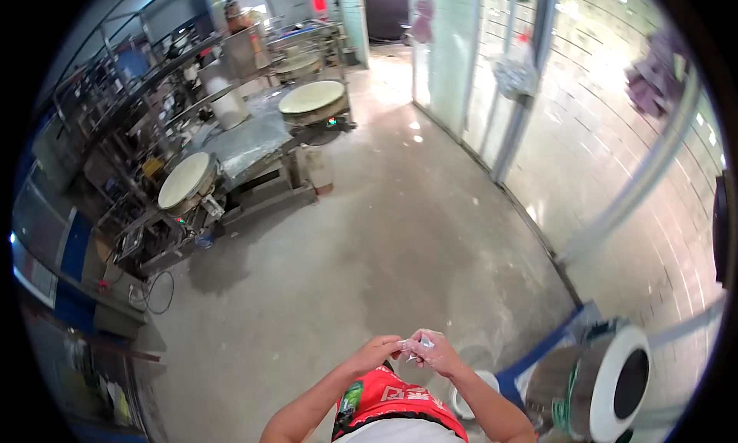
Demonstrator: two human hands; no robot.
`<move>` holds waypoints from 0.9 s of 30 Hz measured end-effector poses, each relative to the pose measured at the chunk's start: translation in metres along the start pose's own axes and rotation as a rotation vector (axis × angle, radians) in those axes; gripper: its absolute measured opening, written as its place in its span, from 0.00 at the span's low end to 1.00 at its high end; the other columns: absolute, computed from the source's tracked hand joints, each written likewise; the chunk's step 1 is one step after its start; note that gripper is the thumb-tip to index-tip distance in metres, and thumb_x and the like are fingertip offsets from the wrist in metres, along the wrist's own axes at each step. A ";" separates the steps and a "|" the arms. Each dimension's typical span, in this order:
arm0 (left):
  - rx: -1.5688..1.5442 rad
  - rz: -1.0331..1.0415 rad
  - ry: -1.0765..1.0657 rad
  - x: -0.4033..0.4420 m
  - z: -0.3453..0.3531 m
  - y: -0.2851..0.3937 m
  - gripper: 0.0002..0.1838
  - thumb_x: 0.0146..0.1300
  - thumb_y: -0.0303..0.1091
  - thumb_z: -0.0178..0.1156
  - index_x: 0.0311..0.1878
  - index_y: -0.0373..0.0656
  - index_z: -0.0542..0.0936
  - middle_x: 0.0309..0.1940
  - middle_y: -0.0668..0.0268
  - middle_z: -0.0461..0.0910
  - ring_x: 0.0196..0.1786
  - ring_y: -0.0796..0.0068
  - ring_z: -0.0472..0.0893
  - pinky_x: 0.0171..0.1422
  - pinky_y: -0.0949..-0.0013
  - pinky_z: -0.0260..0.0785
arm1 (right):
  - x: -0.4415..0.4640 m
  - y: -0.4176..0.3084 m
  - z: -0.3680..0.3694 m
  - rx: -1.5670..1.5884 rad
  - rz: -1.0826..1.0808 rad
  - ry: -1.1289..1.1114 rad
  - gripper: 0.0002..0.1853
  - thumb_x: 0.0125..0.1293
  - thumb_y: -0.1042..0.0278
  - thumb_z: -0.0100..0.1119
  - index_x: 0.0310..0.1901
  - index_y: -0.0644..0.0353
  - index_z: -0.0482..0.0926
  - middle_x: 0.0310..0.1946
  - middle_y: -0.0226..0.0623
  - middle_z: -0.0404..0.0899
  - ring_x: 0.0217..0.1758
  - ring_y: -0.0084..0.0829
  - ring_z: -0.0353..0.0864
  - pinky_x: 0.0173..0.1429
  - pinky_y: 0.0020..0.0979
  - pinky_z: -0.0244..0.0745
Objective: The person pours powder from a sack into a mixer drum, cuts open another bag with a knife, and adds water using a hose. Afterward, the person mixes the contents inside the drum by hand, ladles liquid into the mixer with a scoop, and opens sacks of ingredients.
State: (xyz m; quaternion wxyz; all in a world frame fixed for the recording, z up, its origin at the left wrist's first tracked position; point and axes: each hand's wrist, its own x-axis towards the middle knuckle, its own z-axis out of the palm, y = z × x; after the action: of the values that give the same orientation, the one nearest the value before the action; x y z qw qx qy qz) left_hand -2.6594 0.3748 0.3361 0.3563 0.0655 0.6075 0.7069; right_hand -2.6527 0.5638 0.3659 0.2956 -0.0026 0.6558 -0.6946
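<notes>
My left hand (379, 352) and my right hand (432, 352) meet in front of my waist, over the red apron (403, 397) that I wear. Between the fingertips of my right hand is a small shiny, whitish scrap that looks like thin clear plastic (413, 358). Whitish film or powder shows on the right fingers too. The left fingers are bent and pinched together, touching the right ones. Whether they also grip the scrap is hidden.
Ahead to the left, machines carry round pale plates (312, 97) around a metal table (257, 139). Translucent partition panels (496, 66) line the right, with a plastic bag (516, 76) hanging there. A steel drum (565, 378) and a white bucket (480, 393) stand near my right side.
</notes>
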 end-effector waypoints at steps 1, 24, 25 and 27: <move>-0.028 0.013 0.043 0.021 -0.011 0.020 0.13 0.65 0.38 0.47 0.33 0.40 0.76 0.28 0.71 0.72 0.33 0.81 0.68 0.42 0.75 0.61 | 0.030 -0.013 -0.015 -0.033 0.002 0.033 0.09 0.61 0.65 0.56 0.34 0.64 0.73 0.26 0.33 0.77 0.23 0.18 0.71 0.24 0.20 0.67; -0.068 -0.164 -0.291 0.730 -0.209 0.284 0.16 0.64 0.36 0.48 0.51 0.40 0.74 0.44 0.67 0.76 0.42 0.81 0.74 0.49 0.76 0.67 | 0.514 -0.238 -0.480 -0.069 -0.158 0.748 0.12 0.55 0.76 0.58 0.41 0.69 0.75 0.36 0.38 0.78 0.35 0.25 0.79 0.37 0.27 0.75; -0.218 -0.147 -0.210 0.755 -0.214 0.293 0.15 0.65 0.37 0.48 0.49 0.40 0.74 0.43 0.68 0.76 0.41 0.81 0.74 0.48 0.76 0.67 | 0.534 -0.253 -0.498 -0.065 -0.169 0.749 0.12 0.55 0.76 0.58 0.41 0.69 0.75 0.36 0.38 0.78 0.35 0.25 0.79 0.37 0.27 0.75; -0.373 -0.125 -0.123 0.801 -0.225 0.321 0.14 0.65 0.37 0.48 0.48 0.39 0.75 0.41 0.69 0.76 0.40 0.82 0.74 0.47 0.76 0.67 | 0.569 -0.310 -0.516 -0.325 -0.135 0.749 0.15 0.53 0.72 0.61 0.42 0.68 0.76 0.38 0.41 0.79 0.36 0.32 0.80 0.41 0.30 0.74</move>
State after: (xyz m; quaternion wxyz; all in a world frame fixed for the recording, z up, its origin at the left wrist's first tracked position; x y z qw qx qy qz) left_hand -3.5043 0.6567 0.2978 0.4418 0.0038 0.4459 0.7784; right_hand -3.4505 0.7869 0.3576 -0.0141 0.1607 0.8177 -0.5526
